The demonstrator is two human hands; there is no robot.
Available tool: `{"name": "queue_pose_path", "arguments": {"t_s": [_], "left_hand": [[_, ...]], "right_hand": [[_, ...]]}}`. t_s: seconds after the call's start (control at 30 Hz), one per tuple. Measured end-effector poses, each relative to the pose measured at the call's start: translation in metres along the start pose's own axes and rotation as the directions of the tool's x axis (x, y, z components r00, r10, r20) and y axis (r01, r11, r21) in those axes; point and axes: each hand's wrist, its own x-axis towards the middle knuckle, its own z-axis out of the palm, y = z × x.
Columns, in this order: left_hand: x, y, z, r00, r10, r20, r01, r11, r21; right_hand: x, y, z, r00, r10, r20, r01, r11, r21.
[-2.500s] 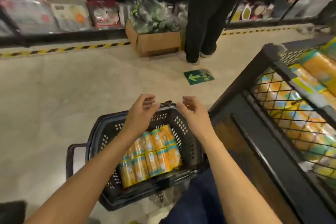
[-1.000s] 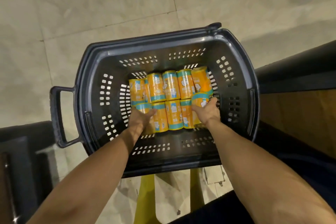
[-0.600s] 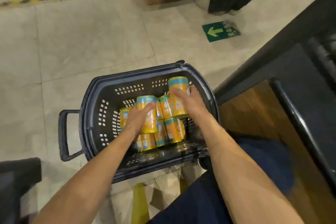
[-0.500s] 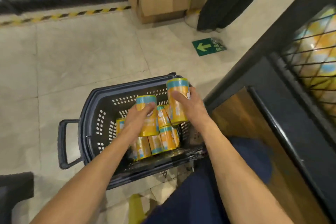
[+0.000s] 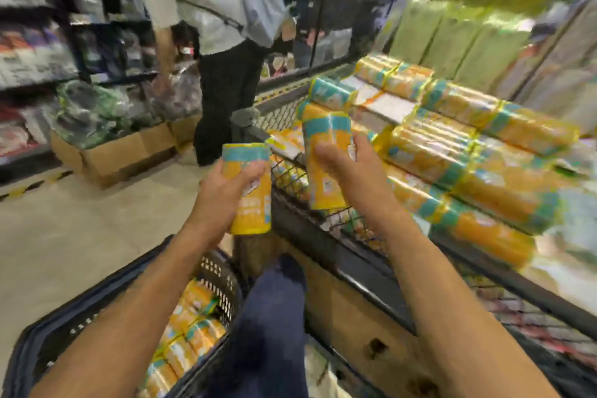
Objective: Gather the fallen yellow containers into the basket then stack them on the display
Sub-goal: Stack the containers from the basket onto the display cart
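My left hand (image 5: 223, 191) grips one yellow container with a teal band (image 5: 250, 203), held upright in front of the display's near corner. My right hand (image 5: 349, 178) grips a second yellow container (image 5: 326, 145), raised over the display's wire front. The display (image 5: 339, 255) is a black bin with a mesh wall, and yellow packs (image 5: 452, 145) lie stacked on it. Below, the dark basket (image 5: 80, 317) sits on the floor with several more yellow containers (image 5: 190, 323) lying inside. The picture is blurred by motion.
A person in a grey shirt and black trousers (image 5: 219, 52) stands close ahead at the shelves. Open cardboard boxes (image 5: 126, 152) of goods rest on the floor by the left shelving. Green packs (image 5: 452, 42) stand behind the display. My blue trouser leg (image 5: 271, 317) is between basket and display.
Both hands took one container each out of the basket and lifted them up to the display. My view swung up from the basket to the display.
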Motion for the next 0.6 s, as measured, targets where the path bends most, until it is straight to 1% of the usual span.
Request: {"name": "queue_pose_path", "arguments": {"t_s": [0.07,0.17,0.23,0.27,0.37,0.43,0.47,0.53,0.6], "left_hand": [[0.007,0.028,0.034,0.994,0.082,0.078,-0.087,0.995,0.051],[0.023,0.067,0.085,0.964,0.211,0.162,-0.23,0.968,0.104],[0.032,0.093,0.12,0.934,0.3,0.195,-0.338,0.918,0.208],[0.036,0.105,0.137,0.908,0.353,0.226,-0.407,0.871,0.275],[0.049,0.136,0.187,0.782,0.463,0.418,-0.616,0.678,0.401],[0.061,0.15,0.218,0.692,0.504,0.517,-0.722,0.5,0.478],[0.068,0.153,0.231,0.643,0.514,0.567,-0.765,0.407,0.499],[0.086,0.153,0.256,0.563,0.485,0.668,-0.821,0.241,0.517],[0.105,0.146,0.278,0.51,0.409,0.757,-0.852,0.123,0.508]], "right_hand": [[-0.01,-0.022,-0.038,0.996,-0.055,-0.069,0.054,0.998,-0.017],[-0.023,-0.047,-0.091,0.984,-0.094,-0.151,0.091,0.996,-0.027],[-0.027,-0.053,-0.127,0.969,-0.13,-0.212,0.117,0.99,-0.074],[-0.027,-0.052,-0.145,0.957,-0.151,-0.249,0.122,0.984,-0.127],[-0.026,-0.05,-0.196,0.917,-0.184,-0.354,0.08,0.954,-0.289],[-0.02,-0.045,-0.226,0.894,-0.207,-0.396,0.019,0.904,-0.428],[-0.016,-0.042,-0.239,0.889,-0.212,-0.406,-0.026,0.861,-0.507],[-0.006,-0.033,-0.261,0.891,-0.199,-0.408,-0.112,0.774,-0.623],[0.005,-0.024,-0.277,0.898,-0.166,-0.407,-0.185,0.697,-0.693]]}}
